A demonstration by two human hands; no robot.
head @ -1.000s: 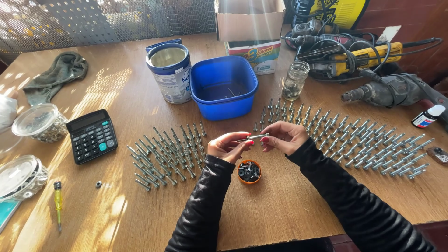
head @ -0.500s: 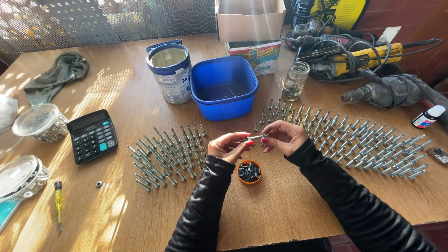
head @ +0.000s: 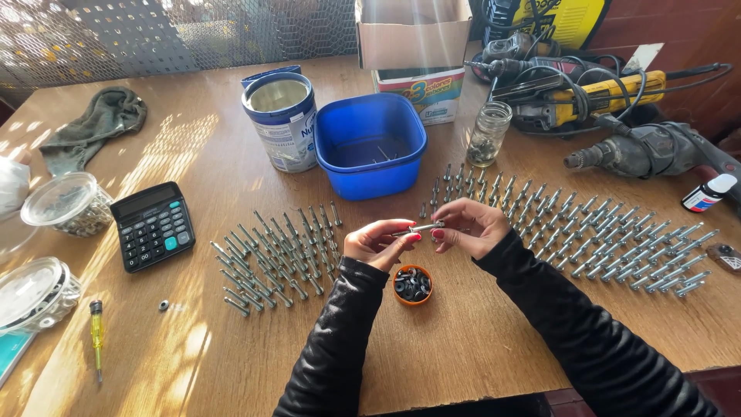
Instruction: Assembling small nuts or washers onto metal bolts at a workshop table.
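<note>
My left hand (head: 376,242) and my right hand (head: 472,228) hold one metal bolt (head: 417,228) between their fingertips, level above the wooden table (head: 463,355). Just below the hands sits a small orange cap (head: 413,285) filled with dark washers. A batch of bolts (head: 278,251) lies in rows to the left of my hands. A larger batch of bolts (head: 587,232) lies in rows to the right. Both arms wear black sleeves.
Behind the hands stand a blue plastic tub (head: 370,154), a metal tin (head: 281,120), a glass jar (head: 489,134) and a cardboard box (head: 413,35). Power drills (head: 641,147) lie back right. A calculator (head: 153,225), lidded containers (head: 65,202), a screwdriver (head: 96,336) and a rag (head: 96,123) lie left.
</note>
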